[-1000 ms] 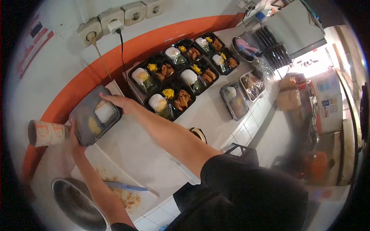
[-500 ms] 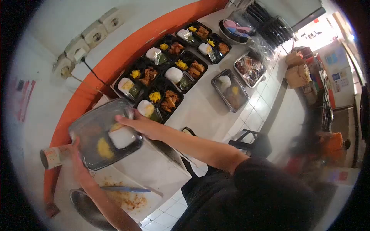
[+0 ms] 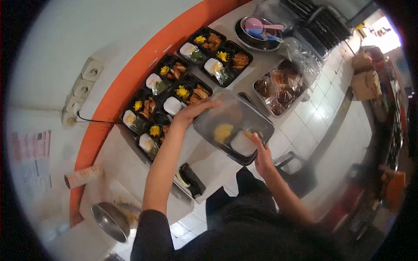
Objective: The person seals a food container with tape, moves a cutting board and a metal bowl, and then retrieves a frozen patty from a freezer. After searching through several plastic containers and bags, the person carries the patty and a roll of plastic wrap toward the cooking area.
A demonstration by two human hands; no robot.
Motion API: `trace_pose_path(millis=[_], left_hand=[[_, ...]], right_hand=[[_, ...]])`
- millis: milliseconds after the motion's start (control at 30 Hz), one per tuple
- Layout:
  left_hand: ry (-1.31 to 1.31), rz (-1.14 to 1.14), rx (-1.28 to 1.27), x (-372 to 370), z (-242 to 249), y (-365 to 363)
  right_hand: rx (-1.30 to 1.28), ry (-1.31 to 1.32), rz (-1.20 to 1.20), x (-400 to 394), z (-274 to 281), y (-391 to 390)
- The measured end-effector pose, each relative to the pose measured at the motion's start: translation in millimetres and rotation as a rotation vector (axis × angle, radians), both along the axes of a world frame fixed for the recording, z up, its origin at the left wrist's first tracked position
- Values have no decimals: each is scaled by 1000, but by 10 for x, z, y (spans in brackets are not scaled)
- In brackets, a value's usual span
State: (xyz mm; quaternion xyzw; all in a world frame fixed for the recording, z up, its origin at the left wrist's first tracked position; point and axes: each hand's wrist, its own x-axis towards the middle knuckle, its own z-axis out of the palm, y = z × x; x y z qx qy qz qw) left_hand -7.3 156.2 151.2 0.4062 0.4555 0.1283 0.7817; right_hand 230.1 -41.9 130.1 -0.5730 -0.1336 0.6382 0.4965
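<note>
Two hands' fingers (image 3: 204, 105) on opposite ends of lidded meal box (image 3: 234, 126).

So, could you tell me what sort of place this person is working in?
Probably a small food stall or catering kitchen. Rows of black meal boxes with rice, meat and yellow sides line a white tiled counter, and both hands hold a lidded meal box; a foil tray of cooked food sits nearby.

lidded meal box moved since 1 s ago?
Yes. The lidded meal box, held in both hands, went from beside the paper roll past the open trays toward the foil-covered tray.
</note>
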Motion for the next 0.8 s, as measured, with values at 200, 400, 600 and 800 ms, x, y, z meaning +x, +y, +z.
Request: trace_pose_path(millis=[200,400,600,800], left_hand=[[-11,-107,-6,652,-312,327],[162,-231,204,713,-599,419],[288,-89,390,575,-465,213],[286,273,552,43,-203,-505]], right_hand=[[-102,139,-157,435,-279,66],[-124,187,-78,477,-210,59],[-109,183,106,541,-136,-10],[-238,-111,35,591,-55,-396]])
